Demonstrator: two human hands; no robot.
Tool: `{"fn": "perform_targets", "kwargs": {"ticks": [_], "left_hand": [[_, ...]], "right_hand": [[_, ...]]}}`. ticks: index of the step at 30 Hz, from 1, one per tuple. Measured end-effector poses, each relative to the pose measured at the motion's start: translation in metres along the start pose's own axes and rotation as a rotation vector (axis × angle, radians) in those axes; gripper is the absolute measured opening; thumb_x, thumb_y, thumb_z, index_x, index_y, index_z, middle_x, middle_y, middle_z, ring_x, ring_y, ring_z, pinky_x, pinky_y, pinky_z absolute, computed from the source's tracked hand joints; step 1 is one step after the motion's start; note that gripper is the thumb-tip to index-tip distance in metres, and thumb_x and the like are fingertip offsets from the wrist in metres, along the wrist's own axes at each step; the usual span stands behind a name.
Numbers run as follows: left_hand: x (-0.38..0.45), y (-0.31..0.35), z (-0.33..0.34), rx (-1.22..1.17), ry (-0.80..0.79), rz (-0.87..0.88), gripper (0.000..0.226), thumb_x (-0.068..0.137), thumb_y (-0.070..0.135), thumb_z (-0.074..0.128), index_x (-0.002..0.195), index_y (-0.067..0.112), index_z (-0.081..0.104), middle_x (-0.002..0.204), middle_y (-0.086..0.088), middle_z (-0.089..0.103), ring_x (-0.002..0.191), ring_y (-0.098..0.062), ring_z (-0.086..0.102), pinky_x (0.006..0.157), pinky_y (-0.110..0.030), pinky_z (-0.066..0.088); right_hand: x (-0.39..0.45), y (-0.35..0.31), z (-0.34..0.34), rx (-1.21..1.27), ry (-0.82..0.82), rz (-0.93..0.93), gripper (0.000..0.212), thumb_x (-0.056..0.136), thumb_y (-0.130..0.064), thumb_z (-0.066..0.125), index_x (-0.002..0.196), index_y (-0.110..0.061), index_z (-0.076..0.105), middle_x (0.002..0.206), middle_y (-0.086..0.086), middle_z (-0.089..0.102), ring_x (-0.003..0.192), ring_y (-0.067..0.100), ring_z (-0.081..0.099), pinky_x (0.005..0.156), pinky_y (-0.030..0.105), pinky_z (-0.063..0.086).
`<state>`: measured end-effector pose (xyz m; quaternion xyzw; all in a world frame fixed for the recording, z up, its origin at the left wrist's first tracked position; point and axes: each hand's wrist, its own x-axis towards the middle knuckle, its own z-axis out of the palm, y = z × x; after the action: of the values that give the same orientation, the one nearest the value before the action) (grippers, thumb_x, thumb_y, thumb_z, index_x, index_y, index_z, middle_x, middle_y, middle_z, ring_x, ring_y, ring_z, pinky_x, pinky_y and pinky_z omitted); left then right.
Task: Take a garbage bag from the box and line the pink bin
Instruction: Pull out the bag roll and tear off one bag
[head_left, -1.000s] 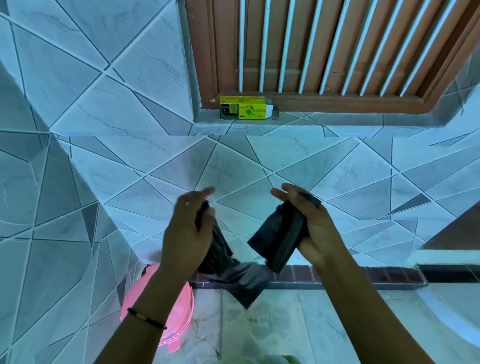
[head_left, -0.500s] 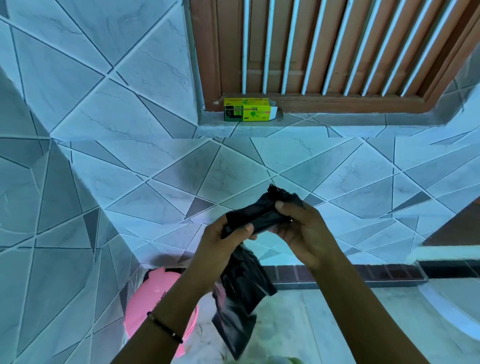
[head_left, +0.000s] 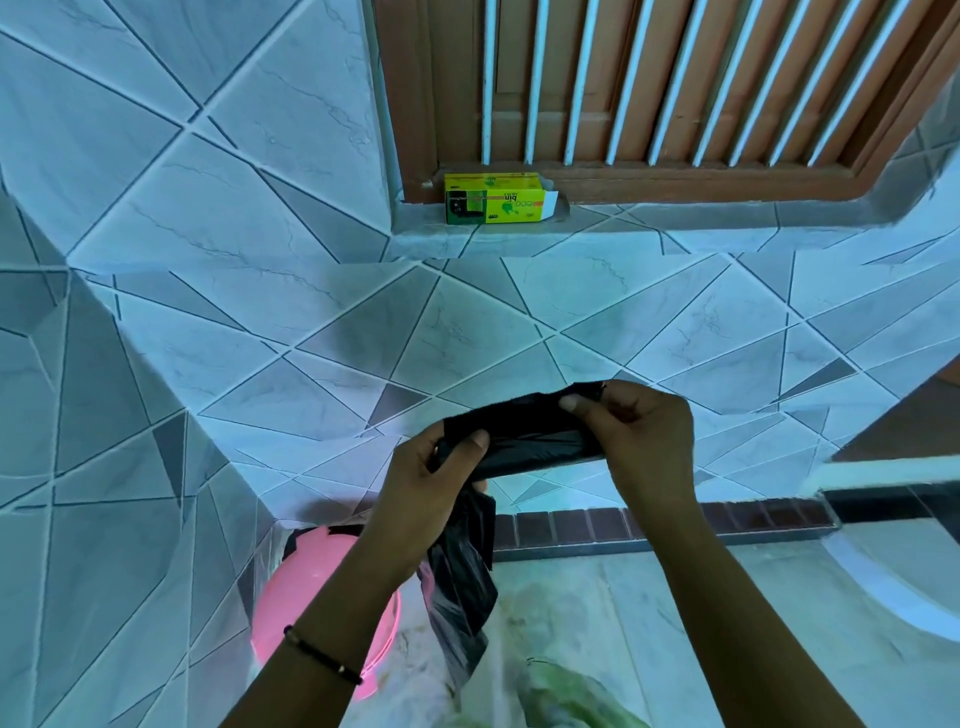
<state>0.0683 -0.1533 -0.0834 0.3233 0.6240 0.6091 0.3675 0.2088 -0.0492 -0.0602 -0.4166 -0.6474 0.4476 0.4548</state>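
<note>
While stretched between both hands in front of the tiled wall (head_left: 260, 218), black garbage bag (head_left: 524, 441) held crumpled and still mostly folded, loose tail hanging below the left hand (head_left: 436, 478). Left hand clamped on the bag's left end, thumb on top; right hand (head_left: 634, 431) pinching the right end, thumb pressed on the plastic. Pink bin (head_left: 291, 597) low on the floor in the corner, under the left forearm, unlined. Yellow-green box (head_left: 493, 200) lying on the window ledge (head_left: 675, 228), well above the hands, end flap open.
</note>
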Motion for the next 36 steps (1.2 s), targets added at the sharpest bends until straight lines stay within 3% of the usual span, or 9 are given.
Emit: {"fn": "perform_targets", "kwargs": {"ticks": [5,9,13,18,23,29,32,34,36], "left_hand": [[0.022,0.0,0.004,-0.056,0.027,-0.092,0.016,0.089,0.022,0.058,0.077,0.024,0.067,0.049,0.002,0.057,0.047,-0.01,0.054,0.048,-0.02,0.045],[0.05,0.003,0.008,-0.089,-0.024,-0.102,0.019,0.09,0.017,0.055,0.08,0.024,0.069,0.055,-0.001,0.059,0.05,-0.013,0.057,0.051,-0.02,0.046],[0.081,0.008,0.018,-0.082,-0.093,-0.062,0.023,0.092,0.007,0.049,0.093,0.018,0.069,0.065,-0.003,0.065,0.055,-0.014,0.061,0.057,-0.019,0.05],[0.115,0.015,0.025,-0.106,-0.227,-0.064,0.031,0.092,0.001,0.042,0.096,0.017,0.069,0.086,-0.003,0.069,0.068,-0.017,0.062,0.066,-0.02,0.052],[0.142,0.017,0.032,-0.187,-0.25,-0.163,0.025,0.088,0.014,0.041,0.077,0.017,0.063,0.079,-0.008,0.061,0.075,-0.024,0.056,0.069,-0.029,0.044],[0.167,0.022,0.045,-0.041,-0.206,-0.087,0.028,0.081,0.045,0.061,0.067,0.021,0.062,0.069,0.002,0.057,0.068,-0.016,0.051,0.06,-0.019,0.043],[0.181,0.026,0.056,0.052,-0.152,0.017,0.014,0.07,0.023,0.073,0.067,0.019,0.06,0.062,0.009,0.056,0.062,-0.008,0.051,0.057,-0.013,0.041],[0.189,0.025,0.058,0.068,-0.14,0.034,0.019,0.073,0.006,0.074,0.074,0.018,0.059,0.063,0.016,0.061,0.06,-0.003,0.056,0.058,-0.012,0.045],[0.195,0.026,0.059,0.089,-0.151,0.046,0.024,0.075,0.0,0.071,0.083,0.02,0.06,0.069,0.018,0.064,0.064,-0.001,0.059,0.061,-0.012,0.047]], "right_hand": [[0.038,0.001,-0.017,0.235,0.086,-0.026,0.011,0.079,-0.005,0.069,0.076,-0.015,0.07,0.055,-0.006,0.065,0.053,0.011,0.057,0.054,0.021,0.05],[0.067,0.02,-0.02,0.183,-0.378,0.238,0.018,0.082,-0.006,0.065,0.099,-0.011,0.068,0.081,0.002,0.07,0.066,0.019,0.064,0.054,0.029,0.055],[0.087,0.034,-0.01,0.299,-0.484,0.253,0.019,0.085,0.003,0.057,0.084,-0.009,0.072,0.072,0.01,0.068,0.054,0.029,0.056,0.044,0.029,0.047],[0.131,0.042,-0.016,0.37,-0.582,0.188,0.028,0.079,0.012,0.054,0.079,-0.008,0.073,0.09,0.013,0.066,0.065,0.029,0.06,0.054,0.03,0.051],[0.163,0.06,-0.016,0.496,-0.607,0.223,0.016,0.061,-0.01,0.062,0.069,-0.002,0.074,0.095,0.009,0.068,0.086,0.028,0.064,0.061,0.034,0.054],[0.187,0.065,-0.012,0.485,-0.584,0.209,0.049,0.055,-0.052,0.081,0.065,-0.005,0.073,0.096,0.01,0.071,0.092,0.025,0.066,0.068,0.031,0.055],[0.2,0.064,-0.013,0.465,-0.54,0.225,0.042,0.05,-0.04,0.087,0.065,-0.003,0.072,0.096,0.007,0.07,0.089,0.025,0.067,0.069,0.029,0.054],[0.207,0.064,-0.015,0.43,-0.534,0.217,0.012,0.064,-0.013,0.082,0.067,-0.005,0.073,0.097,0.006,0.071,0.088,0.028,0.066,0.07,0.031,0.055],[0.212,0.063,-0.016,0.388,-0.505,0.179,0.021,0.068,0.01,0.071,0.07,-0.011,0.074,0.091,0.004,0.072,0.081,0.028,0.067,0.068,0.032,0.057]]}}
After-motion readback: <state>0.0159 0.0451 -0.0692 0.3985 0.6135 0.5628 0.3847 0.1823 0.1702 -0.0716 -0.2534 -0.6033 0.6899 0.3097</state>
